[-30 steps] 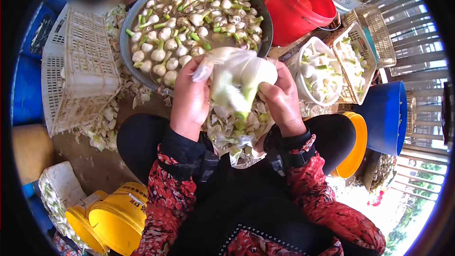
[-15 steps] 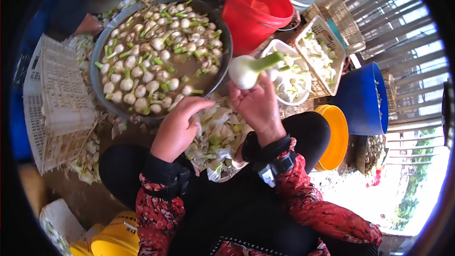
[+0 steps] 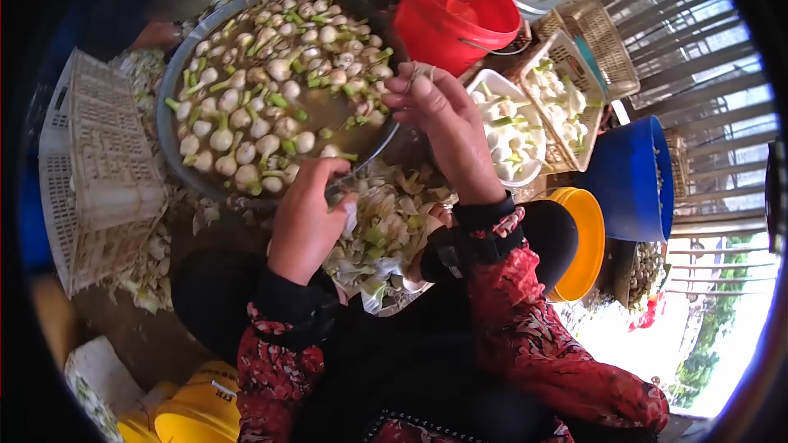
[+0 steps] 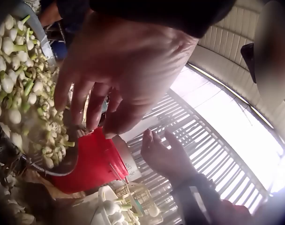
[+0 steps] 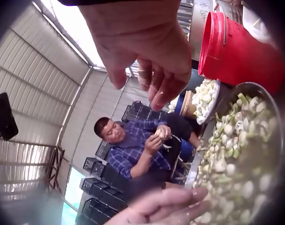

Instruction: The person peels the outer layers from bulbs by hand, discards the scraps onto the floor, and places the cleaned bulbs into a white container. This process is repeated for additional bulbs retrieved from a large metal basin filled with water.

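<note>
My right hand [image 3: 443,127] is raised near the right rim of the grey tub [image 3: 168,98], fingers loosely bent, with nothing in them. In the right wrist view its fingers [image 5: 154,82] hang relaxed. My left hand [image 3: 308,217], lower and to the left, hovers at the tub's near edge, thumb apart from the fingers; a pale scrap of peel clings by the thumb. In the left wrist view its fingers [image 4: 98,101] droop, holding nothing. Garlic bulbs [image 3: 222,139] with green stems float in the tub's murky water. Cleaned white bulbs [image 3: 509,143] fill a white basin [image 3: 538,160] on the right.
Peeled skins [image 3: 382,226] are heaped before my lap. A red bucket [image 3: 455,20], a crate of bulbs [image 3: 562,98], a blue bin [image 3: 628,180] and a yellow bucket [image 3: 581,246] stand rightward. White crates [image 3: 107,164] stand left. Another person [image 5: 138,145] in a plaid shirt sits beyond the tub.
Both hands held a garlic bulb a second ago. The right hand then carried it, cleaned, toward the white basin; now that hand is empty and has moved up and left.
</note>
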Tool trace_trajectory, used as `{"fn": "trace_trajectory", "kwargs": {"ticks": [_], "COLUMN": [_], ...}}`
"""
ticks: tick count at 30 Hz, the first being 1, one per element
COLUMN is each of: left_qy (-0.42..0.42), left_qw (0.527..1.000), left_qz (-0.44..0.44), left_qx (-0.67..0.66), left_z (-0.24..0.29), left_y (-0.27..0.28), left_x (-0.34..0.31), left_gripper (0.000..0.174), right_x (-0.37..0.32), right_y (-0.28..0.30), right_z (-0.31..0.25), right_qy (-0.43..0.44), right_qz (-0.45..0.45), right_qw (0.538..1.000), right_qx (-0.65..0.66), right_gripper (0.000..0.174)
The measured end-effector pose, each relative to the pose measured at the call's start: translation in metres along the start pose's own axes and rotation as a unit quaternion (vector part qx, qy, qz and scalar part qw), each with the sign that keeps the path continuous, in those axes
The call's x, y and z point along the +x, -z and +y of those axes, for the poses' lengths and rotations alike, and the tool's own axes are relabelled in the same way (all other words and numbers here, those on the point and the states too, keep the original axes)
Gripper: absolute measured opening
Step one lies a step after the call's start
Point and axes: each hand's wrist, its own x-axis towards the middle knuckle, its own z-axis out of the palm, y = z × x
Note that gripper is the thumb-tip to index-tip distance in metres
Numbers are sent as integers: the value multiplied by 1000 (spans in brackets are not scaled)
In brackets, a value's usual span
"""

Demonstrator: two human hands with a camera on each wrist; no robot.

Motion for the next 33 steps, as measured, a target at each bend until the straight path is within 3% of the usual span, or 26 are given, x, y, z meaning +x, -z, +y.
{"fn": "trace_trajectory", "kwargs": {"ticks": [1,2,3,5,7,8,9,10,11,12,13,14,16,19,21,23,25,29,31,32,33], "left_qy": [23,34,38,86,122,91,95,52,9,3,7,-1,-8,45,32,9,37,17,12,-14,-15], "left_qw": [999,996,989,980,987,994,993,997,994,993,993,991,989,990,991,990,988,986,995,996,995], "left_qz": [39,64,86,75,69,59,60,52,42,57,58,82,100,102,126,137,150,153,61,86,89], "left_qx": [5,-54,-117,-164,-76,-29,-28,39,104,101,101,103,109,81,39,28,29,-62,-82,-33,-32], "left_z": [-9,-20,-27,-12,-4,1,1,0,-2,-2,-2,-2,-1,-2,-6,-11,1,5,8,4,3], "left_y": [-4,-3,0,15,22,27,31,34,36,36,36,36,35,36,36,34,33,22,23,19,19], "left_x": [0,0,0,3,4,3,1,1,0,1,1,3,4,7,8,9,11,12,11,11,11], "left_gripper": [55,64,73,74,75,61,61,51,41,30,30,30,30,30,27,33,42,50,53,55,55], "right_x": [-13,-17,-15,-16,-5,4,12,8,17,33,45,53,60,80,80,76,55,10,1,-1,-6], "right_y": [-23,-28,-38,-46,-31,-20,2,8,12,17,16,11,-7,-6,-11,6,6,-20,-33,-32,-38], "right_z": [3,30,42,52,79,96,119,121,133,151,159,169,182,227,200,179,144,80,67,65,60], "right_qy": [-3,67,213,219,197,188,180,40,38,21,4,5,-65,-113,-142,-112,-134,-135,-56,-51,-48], "right_qz": [-70,-156,-220,-223,-107,-84,-108,-123,-126,-82,-38,-40,-118,-155,-139,-139,-131,-149,-27,38,35], "right_qw": [995,974,909,900,895,863,819,730,730,768,802,804,713,694,723,878,967,979,989,974,974], "right_qx": [-69,-150,-282,-303,-385,-461,-534,-671,-671,-635,-596,-594,-688,-694,-662,-444,-172,-37,-134,-217,-218], "right_gripper": [44,36,29,21,21,17,22,31,31,35,40,40,36,32,30,26,26,29,32,35,35]}}
